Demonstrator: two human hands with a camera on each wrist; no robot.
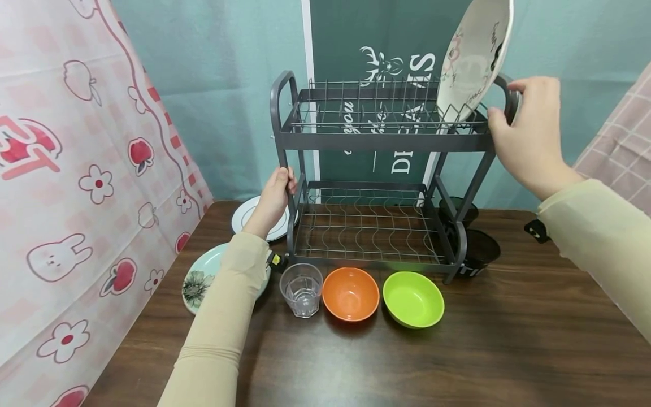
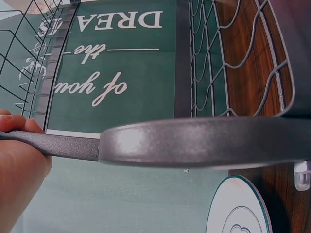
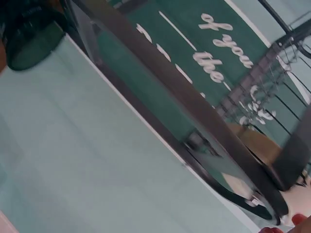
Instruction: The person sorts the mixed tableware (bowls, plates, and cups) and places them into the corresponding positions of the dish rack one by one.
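A dark grey two-tier dish rack (image 1: 386,142) stands at the back of the table. My left hand (image 1: 274,195) grips its left upright; in the left wrist view the fingers (image 2: 22,170) wrap round the grey post (image 2: 194,141). At the upper right corner, my right hand (image 1: 536,133) holds the rack's side frame between thumb and fingers. Just beside that hand, a large white patterned plate (image 1: 473,62) stands on edge in the top tier, leaning right. Only fingertips of the right hand show at the lower corner of the right wrist view.
In front of the rack sit a clear glass (image 1: 302,291), an orange bowl (image 1: 351,295) and a green bowl (image 1: 413,299). At left lie a white plate (image 1: 277,229) and a light-green plate (image 1: 205,271), partly hidden by my arm. Dark cups (image 1: 480,251) stand at right.
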